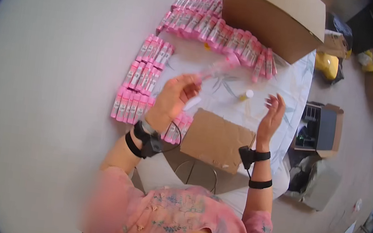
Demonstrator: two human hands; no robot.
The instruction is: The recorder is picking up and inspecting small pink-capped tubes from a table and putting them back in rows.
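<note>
My left hand (175,97) pinches one end of a clear tube with pink caps (221,68), which is tilted up and away to the right and smeared by motion. To the right, my right hand (272,116) is raised over the table edge with its fingers apart and nothing in it. Between the hands stands a small yellow bottle with a white cap (246,95). Similar pink-capped tubes (140,75) lie in rows left of my left hand, and many more are lined up along the far side (214,30). A few tubes (176,128) lie under my left wrist.
A flat piece of cardboard (218,139) lies near me on the white patterned tablecloth (294,88). A large cardboard box (274,22) stands at the far side, beside a white wall (47,98). On the floor at right are an open box (330,131) and a grey bag (321,184).
</note>
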